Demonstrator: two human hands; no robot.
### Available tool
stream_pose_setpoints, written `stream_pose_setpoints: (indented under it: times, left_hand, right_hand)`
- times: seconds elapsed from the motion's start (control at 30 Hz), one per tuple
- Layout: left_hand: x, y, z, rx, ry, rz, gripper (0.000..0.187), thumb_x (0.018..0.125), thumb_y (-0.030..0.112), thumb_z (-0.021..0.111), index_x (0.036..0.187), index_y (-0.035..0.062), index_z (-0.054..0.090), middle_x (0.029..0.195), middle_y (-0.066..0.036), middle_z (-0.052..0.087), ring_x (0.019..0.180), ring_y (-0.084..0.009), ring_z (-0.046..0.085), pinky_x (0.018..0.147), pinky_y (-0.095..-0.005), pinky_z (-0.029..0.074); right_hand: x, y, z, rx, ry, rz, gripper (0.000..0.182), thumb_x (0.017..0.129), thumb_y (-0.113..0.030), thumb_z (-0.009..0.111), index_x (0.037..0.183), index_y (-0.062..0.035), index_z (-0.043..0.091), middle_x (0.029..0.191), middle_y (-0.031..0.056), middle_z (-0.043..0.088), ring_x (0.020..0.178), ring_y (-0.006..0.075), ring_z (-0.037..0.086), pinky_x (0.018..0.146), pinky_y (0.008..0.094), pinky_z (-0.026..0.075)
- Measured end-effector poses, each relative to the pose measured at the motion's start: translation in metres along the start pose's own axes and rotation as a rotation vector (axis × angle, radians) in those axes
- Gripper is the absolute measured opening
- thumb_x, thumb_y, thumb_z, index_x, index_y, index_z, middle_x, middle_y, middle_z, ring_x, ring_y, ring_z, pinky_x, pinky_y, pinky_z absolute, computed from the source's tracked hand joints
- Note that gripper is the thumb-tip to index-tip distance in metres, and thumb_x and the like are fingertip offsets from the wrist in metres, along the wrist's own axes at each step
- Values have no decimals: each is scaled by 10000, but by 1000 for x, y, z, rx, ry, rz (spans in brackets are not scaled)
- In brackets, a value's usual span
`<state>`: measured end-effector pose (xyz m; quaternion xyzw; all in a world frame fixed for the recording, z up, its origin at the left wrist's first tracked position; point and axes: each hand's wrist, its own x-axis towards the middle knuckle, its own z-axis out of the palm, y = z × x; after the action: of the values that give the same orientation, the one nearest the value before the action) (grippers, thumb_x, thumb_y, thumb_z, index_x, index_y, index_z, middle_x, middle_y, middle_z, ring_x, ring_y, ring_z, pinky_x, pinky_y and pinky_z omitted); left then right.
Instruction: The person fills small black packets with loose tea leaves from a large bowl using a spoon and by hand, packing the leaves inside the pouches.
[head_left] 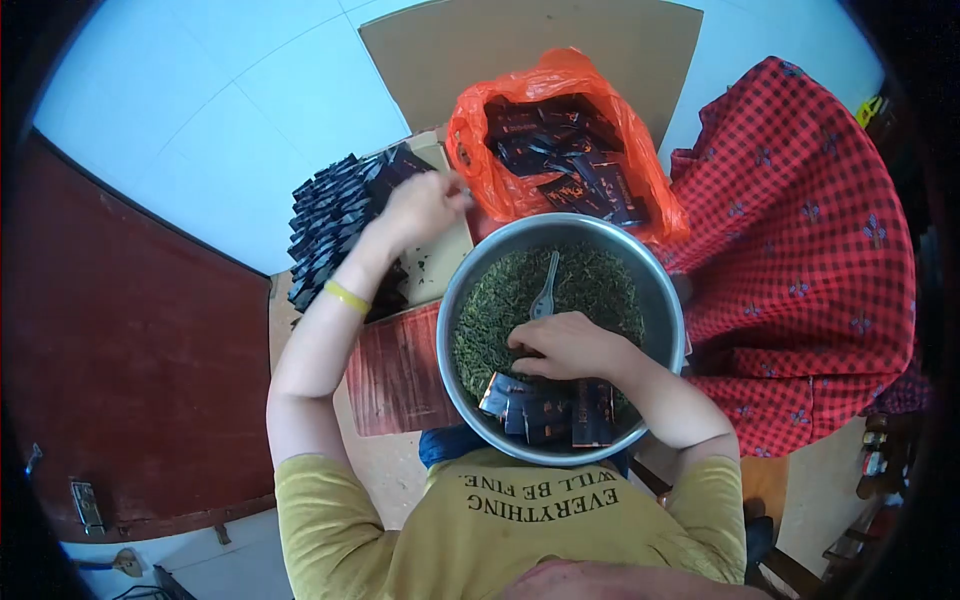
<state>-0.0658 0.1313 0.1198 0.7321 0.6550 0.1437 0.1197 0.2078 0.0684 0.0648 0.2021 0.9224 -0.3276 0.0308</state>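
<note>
The bowl [655,290] sat just before the person, with leaves [500,300] filling it. The right grip [565,345] rested in the bowl on the leaves. A spoon [545,290] stood in the leaves just beyond that grip, and packets [550,410] lay in the bowl just nearer than it. The bag [560,140] lay behind the bowl. The left grip [425,205] reached just left of the bag, over the stack [330,220], which lay left of the bowl.

Home packing spot, tiled floor [200,100], tea-leaf basin [668,300], sachet piles [335,215]
</note>
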Motion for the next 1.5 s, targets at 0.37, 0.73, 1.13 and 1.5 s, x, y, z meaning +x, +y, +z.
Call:
stream_pose_setpoints:
  times: [0.37, 0.73, 1.13, 1.5]
  left_hand:
    - [-80, 95, 82, -419, -231, 283, 249, 895, 161, 653, 1091, 6, 660, 918, -137, 714, 802, -203, 685, 726, -328, 535]
    - [-53, 97, 94, -1230, -270, -13, 457, 1012, 421, 498, 1171, 15, 637, 1044, -103, 694, 923, -163, 654, 841, -307, 533]
    - [-68, 80, 100, -1673, -215, -31, 689, 965, 635, 420, 1279, 31, 532, 1064, -119, 686, 761, -162, 659, 673, -272, 509]
    - [-64, 81, 120, -1105, 233, 110, 388, 992, 269, 563, 1252, -19, 554, 1025, -88, 670, 846, -128, 631, 761, -265, 504]
  right_hand:
    - [4, -12, 25, -51, -50, -268, 322, 854, -298, 673, 1106, -99, 648, 866, 104, 684, 848, 261, 666, 767, 418, 504]
    - [-5, -3, -36, 178, 282, -401, 202, 849, -185, 677, 1000, -53, 691, 819, 105, 673, 779, 252, 642, 738, 380, 504]
    - [27, 37, -48, 620, 775, 72, 155, 909, -159, 674, 933, -8, 650, 746, 16, 652, 712, 72, 590, 620, 248, 478]
    - [24, 27, -50, 459, 1076, -112, 194, 901, -74, 620, 1089, -29, 636, 1005, 112, 675, 873, 189, 669, 760, 323, 539]
